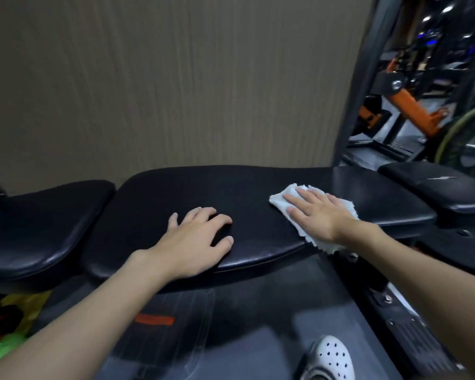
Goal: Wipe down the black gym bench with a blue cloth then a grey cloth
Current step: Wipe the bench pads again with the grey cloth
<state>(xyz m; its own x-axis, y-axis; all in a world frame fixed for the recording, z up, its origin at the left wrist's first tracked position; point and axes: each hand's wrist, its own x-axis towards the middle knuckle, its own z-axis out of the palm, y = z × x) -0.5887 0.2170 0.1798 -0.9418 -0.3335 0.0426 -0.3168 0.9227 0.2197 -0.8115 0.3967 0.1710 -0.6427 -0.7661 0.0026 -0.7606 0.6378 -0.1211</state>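
Note:
The black gym bench [258, 193] runs across the middle of the view, with a separate black seat pad [39, 223] at its left end. A pale grey-white cloth [281, 200] lies flat on the bench's right half, one corner hanging over the near edge. My right hand [317, 215] presses on the cloth with straight, spread fingers. My left hand [195, 239] rests on the bare bench padding near its front edge, fingers bent at the knuckles and tips touching the surface, holding nothing. A small blue patch at the far left edge is too cut off to identify.
A beige wall [176, 78] stands right behind the bench. Another black pad [436, 185] sits at the right, with orange gym machines [412, 108] beyond. Yellow and green items [8, 333] lie on the floor at lower left. A white perforated shoe [329, 357] is below.

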